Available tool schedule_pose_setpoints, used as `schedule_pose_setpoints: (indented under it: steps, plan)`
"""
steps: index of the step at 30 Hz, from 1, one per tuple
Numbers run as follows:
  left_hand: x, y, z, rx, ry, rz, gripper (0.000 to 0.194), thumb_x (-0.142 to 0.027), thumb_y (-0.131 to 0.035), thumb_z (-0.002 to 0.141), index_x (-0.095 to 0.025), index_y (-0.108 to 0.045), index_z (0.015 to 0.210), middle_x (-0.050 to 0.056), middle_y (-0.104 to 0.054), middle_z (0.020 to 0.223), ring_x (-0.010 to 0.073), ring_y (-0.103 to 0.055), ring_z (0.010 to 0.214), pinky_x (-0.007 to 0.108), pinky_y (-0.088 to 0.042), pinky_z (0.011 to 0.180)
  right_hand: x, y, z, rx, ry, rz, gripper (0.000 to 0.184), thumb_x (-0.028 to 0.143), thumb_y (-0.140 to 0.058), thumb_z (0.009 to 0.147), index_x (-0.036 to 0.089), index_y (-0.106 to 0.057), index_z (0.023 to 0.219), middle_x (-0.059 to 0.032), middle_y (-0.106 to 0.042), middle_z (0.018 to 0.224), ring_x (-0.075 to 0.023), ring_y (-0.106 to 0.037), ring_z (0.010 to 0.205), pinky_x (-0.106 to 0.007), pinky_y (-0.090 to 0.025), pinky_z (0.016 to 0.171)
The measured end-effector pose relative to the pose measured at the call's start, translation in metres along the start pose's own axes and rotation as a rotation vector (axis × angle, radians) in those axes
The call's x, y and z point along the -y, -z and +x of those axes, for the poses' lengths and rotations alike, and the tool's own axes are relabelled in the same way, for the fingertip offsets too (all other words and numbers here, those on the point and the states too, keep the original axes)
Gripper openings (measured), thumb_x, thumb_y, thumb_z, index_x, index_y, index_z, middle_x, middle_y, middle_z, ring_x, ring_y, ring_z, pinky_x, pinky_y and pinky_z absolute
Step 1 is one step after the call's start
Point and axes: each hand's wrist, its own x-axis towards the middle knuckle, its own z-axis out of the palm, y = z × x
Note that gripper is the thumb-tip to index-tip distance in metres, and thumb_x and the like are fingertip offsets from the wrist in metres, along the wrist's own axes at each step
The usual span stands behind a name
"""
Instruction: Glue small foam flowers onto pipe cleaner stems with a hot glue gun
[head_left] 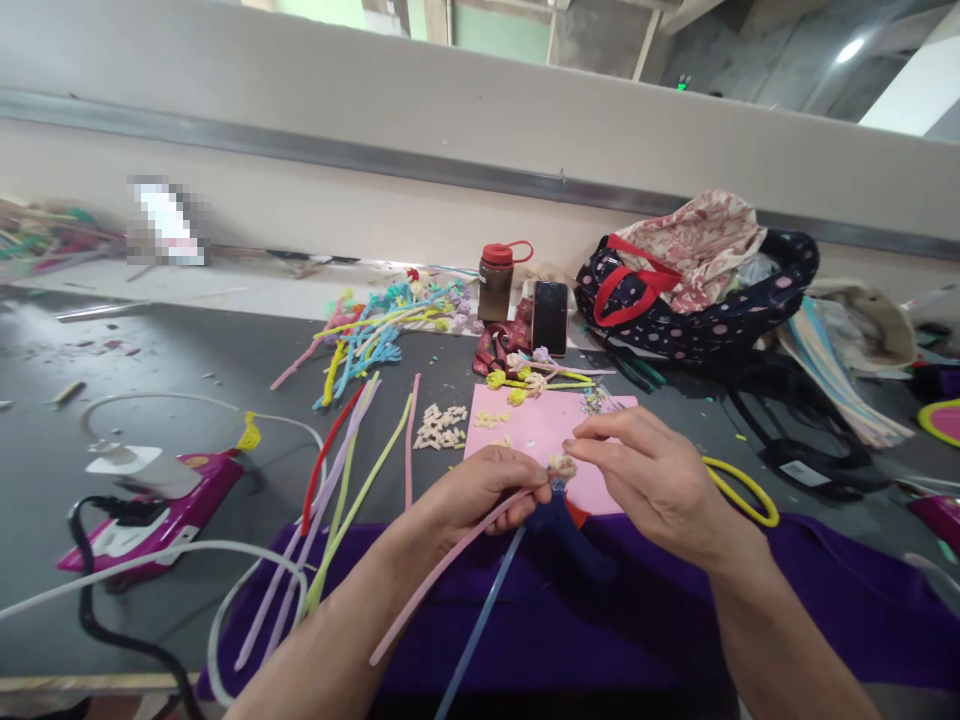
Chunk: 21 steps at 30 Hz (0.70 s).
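Observation:
My left hand [487, 490] is closed on a fuzzy pink pipe cleaner [450, 570], whose long end slants down toward me. At its tip, by my left fingertips, sits a small cream-coloured cluster [561, 466] like a flower head. My right hand [660, 480] comes in from the other side, fingertips bunched at the cluster; anything small between them is hidden. Just below the cluster is what looks like a dark blue glue gun [562, 530] with an orange trigger, tip upward. A translucent bluish glue stick [484, 620] runs from it toward me.
A pink sheet [600, 405] bears small cream pieces; more pieces [441, 427] lie left of it. Loose pipe cleaners [352, 450] lie further left, near a magenta tool [165, 510] with cables. Behind stand a bottle [495, 285], a phone [550, 318] and a dotted bag [705, 310].

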Motion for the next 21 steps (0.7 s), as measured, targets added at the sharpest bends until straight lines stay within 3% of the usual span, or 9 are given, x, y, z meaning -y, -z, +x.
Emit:
schedule_pose_setpoints:
  steps: [11, 21]
  plan:
    - [0.0003, -0.0008, -0.0006, -0.004, 0.013, -0.018, 0.02, -0.026, -0.052, 0.071, -0.011, -0.06, 0.061, -0.003, -0.045, 0.034, 0.0042, -0.03, 0.026, 0.017, -0.017, 0.03, -0.0002, -0.0094, 0.0011, 0.067, 0.01, -0.026, 0.036, 0.001, -0.041, 0.079, 0.021, -0.062, 0.101, -0.0084, -0.055, 0.111, -0.02, -0.049, 0.101, -0.038, -0.043, 0.082]
    - [0.0018, 0.0007, 0.0014, -0.006, 0.009, -0.026, 0.021, -0.025, -0.052, 0.074, -0.01, -0.061, 0.062, -0.003, -0.047, 0.035, 0.0039, -0.031, 0.027, 0.018, -0.018, 0.032, 0.0015, -0.01, 0.001, 0.027, -0.006, 0.023, 0.038, 0.001, -0.041, 0.079, 0.021, -0.059, 0.106, -0.0089, -0.055, 0.113, -0.0208, -0.051, 0.102, -0.039, -0.045, 0.082]
